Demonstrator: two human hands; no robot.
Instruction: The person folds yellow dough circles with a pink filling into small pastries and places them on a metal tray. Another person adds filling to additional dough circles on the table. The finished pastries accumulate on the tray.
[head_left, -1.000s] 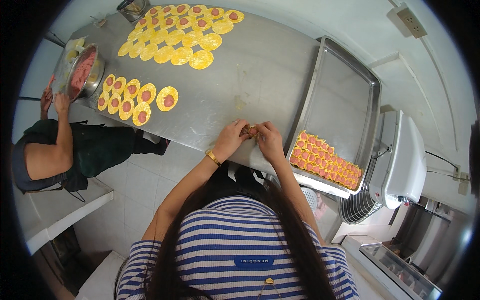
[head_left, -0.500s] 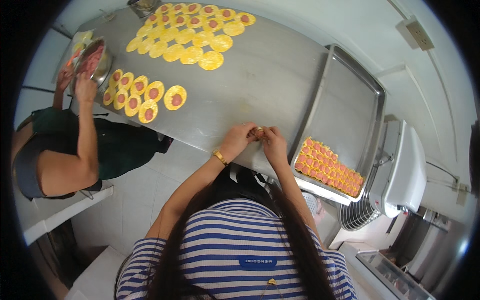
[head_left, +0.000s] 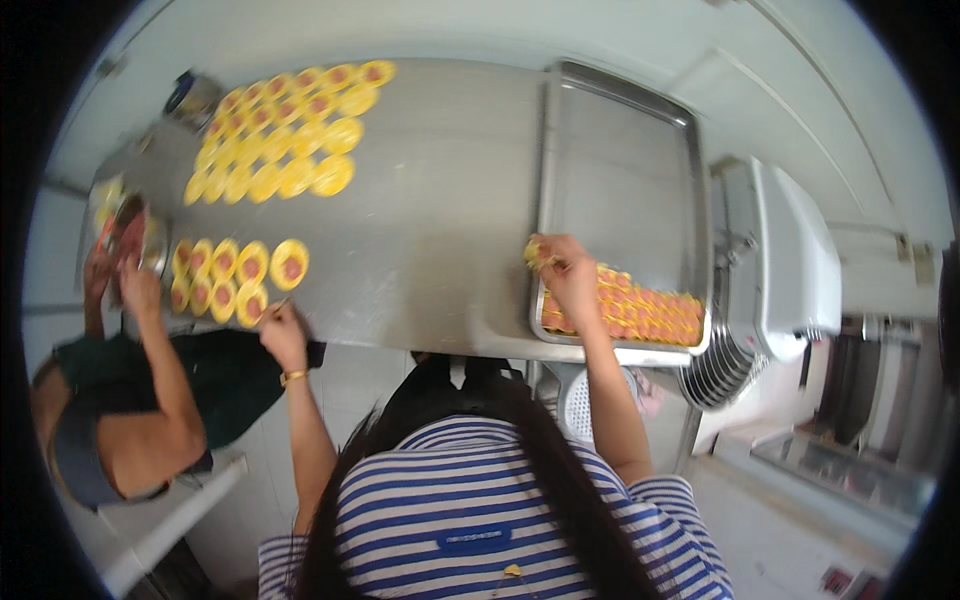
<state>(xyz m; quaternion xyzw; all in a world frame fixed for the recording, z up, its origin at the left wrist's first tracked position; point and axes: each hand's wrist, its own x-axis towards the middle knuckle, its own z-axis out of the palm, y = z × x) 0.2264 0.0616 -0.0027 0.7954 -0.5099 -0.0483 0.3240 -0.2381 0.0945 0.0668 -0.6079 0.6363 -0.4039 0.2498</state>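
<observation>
My right hand [head_left: 570, 285] is closed on a small open-topped dumpling [head_left: 540, 252], its yellow wrapper gathered around pink filling. It holds this above the near left side of a metal tray [head_left: 690, 150]. Rows of similar finished dumplings [head_left: 650, 310] fill the tray's near end. My left hand [head_left: 284, 335] has its bent fingers at the right edge of a flat round wrapper [head_left: 252, 303] topped with meat filling. Blur hides whether those fingers grip it. A lone filled wrapper [head_left: 290, 264] lies just beyond, beside two short rows of filled wrappers [head_left: 224, 262].
Farther back on the steel table [head_left: 440, 190] lie more yellow wrappers [head_left: 296, 172], some with filling. At left, a co-worker's hands [head_left: 138, 285] are at a bowl of pink meat [head_left: 152, 245]. A white machine [head_left: 785, 250] stands right of the tray.
My hands have parted: the right carried the dumpling to the tray, and the left reached over to the filled wrappers. My view has shifted, moving the table scene leftward.
</observation>
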